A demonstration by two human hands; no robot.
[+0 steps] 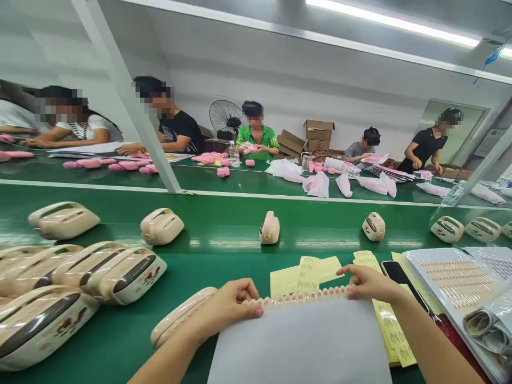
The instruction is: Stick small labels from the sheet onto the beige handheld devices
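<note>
A white sticker sheet (300, 341) spreads out in front of me, with a row of small round pinkish stickers along its top edge. My left hand (236, 304) is closed on its upper left corner, thumb on top. My right hand (366, 282) pinches the upper right corner, its index finger pointing out past the edge. Behind my left wrist lies a cream plastic device (182, 314), partly hidden by the arm. Yellow label strips (308, 272) sit just beyond the sheet's top edge.
Several cream handled devices (124, 272) crowd the left side. Others (270, 228) stand spaced along the green belt (224, 213). At right are yellow labels (392, 325), a phone (400, 277) and printed sticker sheets (456, 277). Co-workers (258, 138) sit across, near pink items.
</note>
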